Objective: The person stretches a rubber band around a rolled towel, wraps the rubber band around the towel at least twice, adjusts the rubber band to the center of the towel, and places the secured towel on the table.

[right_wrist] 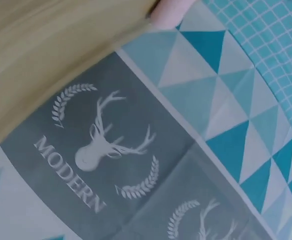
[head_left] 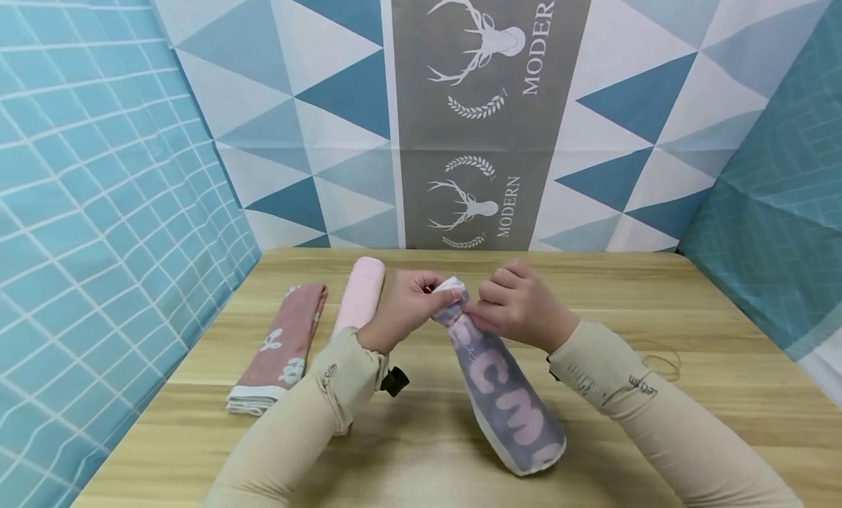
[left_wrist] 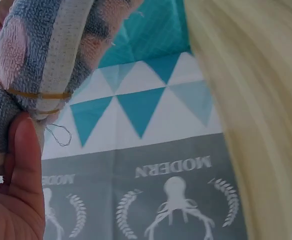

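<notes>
A rolled grey towel [head_left: 506, 398] with pink lettering slants over the table, its narrow top end upward. My left hand [head_left: 411, 303] pinches that top end between thumb and fingers. Around the towel's neck runs a tan rubber band [left_wrist: 41, 95], seen as two strands in the left wrist view. Right beside the band, my right hand [head_left: 516, 307] has its fingers curled and seems to pinch the band against the towel; its fingertips are blurred and partly hidden. The right wrist view shows neither this hand nor the towel.
A folded brown-pink towel [head_left: 283, 351] with pale patterns lies on the wooden table [head_left: 723, 420] at left. Between it and my left arm is a rolled pink towel [head_left: 360, 292]. Loose rubber bands [head_left: 664, 365] lie beyond my right forearm. Patterned sheets hang behind and at both sides.
</notes>
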`<state>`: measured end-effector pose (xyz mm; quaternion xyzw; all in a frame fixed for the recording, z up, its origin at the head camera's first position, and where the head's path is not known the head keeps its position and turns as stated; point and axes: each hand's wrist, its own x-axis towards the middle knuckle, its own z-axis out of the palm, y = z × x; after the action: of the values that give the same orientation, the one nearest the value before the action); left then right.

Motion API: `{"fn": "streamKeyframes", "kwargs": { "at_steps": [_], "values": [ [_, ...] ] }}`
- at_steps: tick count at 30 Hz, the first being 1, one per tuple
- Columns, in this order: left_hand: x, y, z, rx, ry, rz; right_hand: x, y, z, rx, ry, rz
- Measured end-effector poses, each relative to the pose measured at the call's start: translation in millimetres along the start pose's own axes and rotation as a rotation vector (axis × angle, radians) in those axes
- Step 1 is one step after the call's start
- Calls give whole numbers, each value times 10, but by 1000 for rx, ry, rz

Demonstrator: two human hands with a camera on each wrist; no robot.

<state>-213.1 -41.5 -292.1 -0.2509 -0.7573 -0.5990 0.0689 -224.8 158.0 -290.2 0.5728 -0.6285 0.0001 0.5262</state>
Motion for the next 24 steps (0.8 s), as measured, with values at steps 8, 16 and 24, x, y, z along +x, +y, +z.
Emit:
{"fn": "streamKeyframes", "kwargs": {
  "at_steps": [8, 16, 24],
  "values": [
    [-4, -125, 132, 38, -16, -46, -60, -88, -23, 162, -195, 152],
    [30, -161, 182, 125, -38, 24, -156, -177, -92, 247, -304, 210],
    [97, -107, 207, 211, 29, 73, -277, -250, -110, 418, -169, 219]
  ]
}}
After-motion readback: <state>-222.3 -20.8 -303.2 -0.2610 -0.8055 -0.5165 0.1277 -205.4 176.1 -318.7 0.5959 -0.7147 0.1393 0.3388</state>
